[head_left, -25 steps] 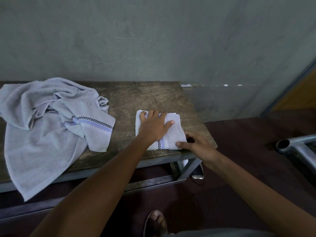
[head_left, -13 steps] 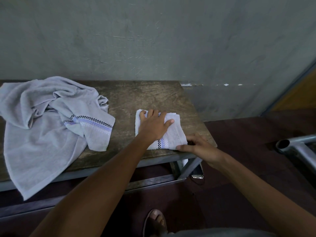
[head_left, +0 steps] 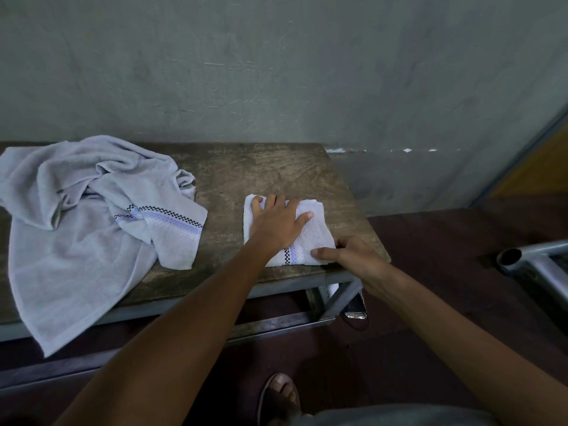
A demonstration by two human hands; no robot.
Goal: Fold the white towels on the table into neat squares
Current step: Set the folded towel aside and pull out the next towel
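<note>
A small folded towel [head_left: 312, 238] is laid at the right end of the bench [head_left: 261, 170], close to its near edge. It is pressed flat by the left hand [head_left: 276, 224], fingers straight and spread over its far left part. Its near right corner is pinched by the right hand [head_left: 353, 256], thumb on top, fingers curled at the edge. A larger crumpled towel [head_left: 92, 235] is heaped at the left, partly draped over the near edge.
</note>
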